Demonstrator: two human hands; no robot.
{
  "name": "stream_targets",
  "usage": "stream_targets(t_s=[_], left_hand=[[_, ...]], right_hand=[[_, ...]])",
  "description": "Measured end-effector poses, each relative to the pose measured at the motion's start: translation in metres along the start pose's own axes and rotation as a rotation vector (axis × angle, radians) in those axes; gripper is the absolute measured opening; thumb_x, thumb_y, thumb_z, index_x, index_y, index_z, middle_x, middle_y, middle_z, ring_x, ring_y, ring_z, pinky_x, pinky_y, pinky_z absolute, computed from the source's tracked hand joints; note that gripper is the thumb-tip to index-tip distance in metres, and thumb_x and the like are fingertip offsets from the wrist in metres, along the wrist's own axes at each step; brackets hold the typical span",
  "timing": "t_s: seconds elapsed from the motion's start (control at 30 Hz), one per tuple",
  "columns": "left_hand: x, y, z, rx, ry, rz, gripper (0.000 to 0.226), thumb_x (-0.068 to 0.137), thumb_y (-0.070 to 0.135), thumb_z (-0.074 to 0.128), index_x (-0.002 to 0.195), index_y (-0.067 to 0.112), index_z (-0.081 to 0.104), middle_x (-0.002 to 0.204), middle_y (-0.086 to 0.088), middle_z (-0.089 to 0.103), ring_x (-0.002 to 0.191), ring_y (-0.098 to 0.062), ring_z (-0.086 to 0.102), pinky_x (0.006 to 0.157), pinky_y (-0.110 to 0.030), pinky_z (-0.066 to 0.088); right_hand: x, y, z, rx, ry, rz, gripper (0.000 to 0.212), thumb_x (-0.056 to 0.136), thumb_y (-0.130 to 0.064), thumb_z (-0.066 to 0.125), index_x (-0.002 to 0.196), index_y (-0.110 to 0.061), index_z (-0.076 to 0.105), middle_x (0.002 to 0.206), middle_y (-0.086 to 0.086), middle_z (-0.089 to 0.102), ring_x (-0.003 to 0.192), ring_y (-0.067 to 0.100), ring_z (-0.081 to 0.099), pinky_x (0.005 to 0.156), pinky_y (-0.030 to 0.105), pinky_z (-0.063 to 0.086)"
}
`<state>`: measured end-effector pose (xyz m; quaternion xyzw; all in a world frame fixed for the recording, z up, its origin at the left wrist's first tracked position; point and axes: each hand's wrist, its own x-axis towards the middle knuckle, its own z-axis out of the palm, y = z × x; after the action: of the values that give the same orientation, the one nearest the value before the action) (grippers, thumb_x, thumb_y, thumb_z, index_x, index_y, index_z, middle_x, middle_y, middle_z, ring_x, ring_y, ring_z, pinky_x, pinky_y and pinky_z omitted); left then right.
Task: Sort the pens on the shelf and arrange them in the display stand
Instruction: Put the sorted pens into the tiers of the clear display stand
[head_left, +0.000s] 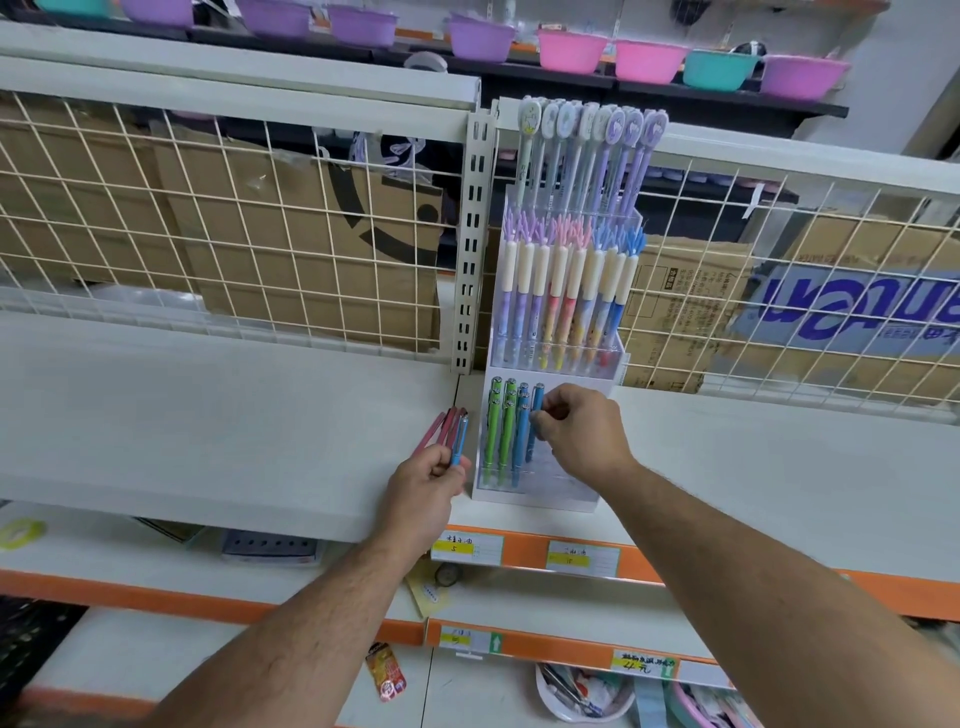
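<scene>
Pens in a bundle, pink with one blue, are gripped by the left hand. Its fingers curl round their lower ends, just left of the display stand, which sits at the front edge of the shelf. The right hand pinches the upper part of a blue pen. That pen stands upright in the stand's lowest tier, just right of the green pens.

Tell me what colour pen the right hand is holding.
Blue. The head view shows the pen in the right hand.
</scene>
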<state>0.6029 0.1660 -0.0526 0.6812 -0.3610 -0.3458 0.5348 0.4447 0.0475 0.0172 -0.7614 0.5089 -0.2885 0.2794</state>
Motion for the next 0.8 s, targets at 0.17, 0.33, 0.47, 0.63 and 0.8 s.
stream_targets(t_s=[0.17,0.33,0.47,0.63,0.8], left_hand=[[0.000,0.002,0.000,-0.007,-0.005,0.001,0.019,0.096,0.012,0.058,0.081,0.021,0.067,0.096,0.004,0.072,0.079,-0.020,0.061,0.069,-0.038,0.050],[-0.002,0.002,-0.001,-0.004,-0.010,0.007,0.019,0.096,0.013,0.058,0.080,0.020,0.066,0.099,0.003,0.072,0.079,-0.021,0.061,0.068,-0.038,0.050],[-0.006,0.006,-0.003,-0.017,0.000,0.013,0.015,0.094,0.012,0.061,0.082,0.016,0.068,0.097,0.003,0.072,0.085,-0.024,0.064,0.071,-0.038,0.052],[-0.019,0.008,0.001,-0.040,0.007,0.088,0.019,0.088,0.007,0.069,0.072,0.017,0.068,0.088,-0.010,0.072,0.074,-0.014,0.061,0.067,-0.035,0.050],[-0.031,0.014,0.008,0.025,-0.083,0.137,0.023,0.089,0.004,0.066,0.078,0.022,0.075,0.076,-0.002,0.070,0.073,-0.025,0.064,0.072,-0.046,0.056]], right_hand=[[-0.003,0.004,0.000,0.007,0.012,0.004,0.013,0.091,-0.022,0.073,0.102,-0.015,0.072,0.089,-0.001,0.071,0.082,0.016,0.068,0.079,0.035,0.060],[-0.008,0.004,-0.004,0.005,0.040,0.010,0.011,0.090,-0.022,0.074,0.099,-0.016,0.070,0.087,-0.005,0.066,0.080,0.013,0.063,0.074,0.026,0.052],[-0.023,0.004,-0.005,0.028,0.073,0.024,0.010,0.089,-0.019,0.071,0.080,-0.020,0.066,0.075,-0.008,0.067,0.071,0.010,0.062,0.063,0.021,0.048],[-0.053,-0.005,0.009,0.122,-0.058,-0.063,0.015,0.083,-0.017,0.074,0.069,-0.017,0.067,0.063,-0.007,0.064,0.055,0.001,0.052,0.058,0.019,0.045],[-0.067,-0.014,0.021,0.227,-0.136,-0.120,0.011,0.085,-0.014,0.076,0.082,-0.023,0.072,0.061,-0.014,0.063,0.056,0.003,0.056,0.061,0.022,0.049]])
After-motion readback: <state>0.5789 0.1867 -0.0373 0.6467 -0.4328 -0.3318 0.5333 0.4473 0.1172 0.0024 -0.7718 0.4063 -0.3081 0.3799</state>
